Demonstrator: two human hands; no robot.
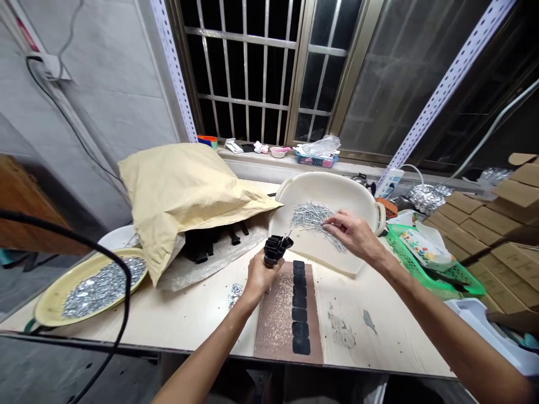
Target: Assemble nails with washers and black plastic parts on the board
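Note:
My left hand (pixel 260 276) is closed around a bunch of black plastic parts (pixel 275 249), with thin metal pins standing up out of them. To its right is a white basin (pixel 290 193) holding a pile of long thin metal screws or nails (pixel 310 215). Over the right edge of that pile, my right hand (pixel 351 231) has thumb and fingers pinched together. Whatever is between these fingertips is too small to make out. Below my left hand lies a brown board (pixel 275 331) with a column of black rounded pads (pixel 300 314) along its right side.
A yellow sack (pixel 189 185) lies open at left, black parts (pixel 202 249) in its mouth. Beside it stands a yellow tray (pixel 46 311) of small metal pieces. Small washers (pixel 234 294) lie near the board. On the right are a green basket (pixel 438 280) and stacked cardboard boxes (pixel 505 241).

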